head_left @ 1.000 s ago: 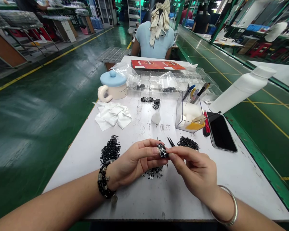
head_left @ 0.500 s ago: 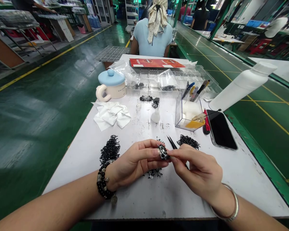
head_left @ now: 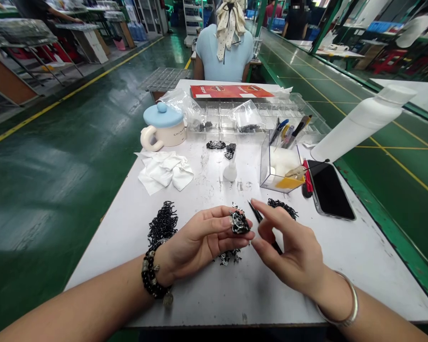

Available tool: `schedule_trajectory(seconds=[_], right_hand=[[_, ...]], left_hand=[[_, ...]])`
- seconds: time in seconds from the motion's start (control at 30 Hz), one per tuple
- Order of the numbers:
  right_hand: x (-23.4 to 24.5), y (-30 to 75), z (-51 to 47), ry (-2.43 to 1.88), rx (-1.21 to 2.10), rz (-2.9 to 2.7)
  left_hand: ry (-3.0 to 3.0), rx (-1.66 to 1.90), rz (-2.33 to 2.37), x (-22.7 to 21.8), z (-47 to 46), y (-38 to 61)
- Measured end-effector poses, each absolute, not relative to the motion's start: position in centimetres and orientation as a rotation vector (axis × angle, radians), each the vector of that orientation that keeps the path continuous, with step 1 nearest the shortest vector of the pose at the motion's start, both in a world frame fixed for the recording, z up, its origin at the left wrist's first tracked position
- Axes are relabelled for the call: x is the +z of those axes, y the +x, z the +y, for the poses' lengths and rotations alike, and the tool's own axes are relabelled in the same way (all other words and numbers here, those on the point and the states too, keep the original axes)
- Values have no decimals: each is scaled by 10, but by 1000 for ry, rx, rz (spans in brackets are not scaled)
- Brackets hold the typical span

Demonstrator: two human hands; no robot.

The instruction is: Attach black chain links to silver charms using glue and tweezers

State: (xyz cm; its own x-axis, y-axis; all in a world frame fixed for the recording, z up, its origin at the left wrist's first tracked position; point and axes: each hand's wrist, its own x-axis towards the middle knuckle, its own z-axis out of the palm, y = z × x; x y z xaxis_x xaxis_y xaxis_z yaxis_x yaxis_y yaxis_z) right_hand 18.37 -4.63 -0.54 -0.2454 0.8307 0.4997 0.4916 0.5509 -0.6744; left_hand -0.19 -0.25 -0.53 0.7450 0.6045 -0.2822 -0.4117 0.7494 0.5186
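Between the thumb and fingers of my left hand is a small black-and-silver part with curved metal pieces on it; its exact kind I cannot make out. My right hand is just to the right of it, thumb and index finger spread apart. Black tweezers run under that hand's curled fingers, tips pointing up and left. Beneath the hands lie loose small black-and-silver pieces. Piles of black curved pieces sit left and right of my hands.
A small white bottle stands mid-table. Behind are a lidded mug, white cloth, clear trays and a pen box. A phone and a tilted white bottle are at right. A person sits ahead.
My right thumb and index finger have come off the part and opened, drawing slightly back. The left hand still holds the part, now turned a little.
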Motion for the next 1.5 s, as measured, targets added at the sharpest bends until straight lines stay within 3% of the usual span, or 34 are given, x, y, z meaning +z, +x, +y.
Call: schedule_trajectory(seconds=[0.33, 0.6, 1.3, 1.5], right_hand=[[-6, 192, -39, -1112, 1013, -1706], [-1, 201, -33, -1140, 1368, -1586], [-5, 196, -32, -1216, 1464, -1635], [-3, 194, -36, -1256, 1043, -1821]], left_hand=[[654, 531, 501, -3, -6, -1], [2142, 987, 628, 5, -7, -16], [2554, 899, 583, 3, -5, -16], [2471, 973, 704, -3, -8, -12]])
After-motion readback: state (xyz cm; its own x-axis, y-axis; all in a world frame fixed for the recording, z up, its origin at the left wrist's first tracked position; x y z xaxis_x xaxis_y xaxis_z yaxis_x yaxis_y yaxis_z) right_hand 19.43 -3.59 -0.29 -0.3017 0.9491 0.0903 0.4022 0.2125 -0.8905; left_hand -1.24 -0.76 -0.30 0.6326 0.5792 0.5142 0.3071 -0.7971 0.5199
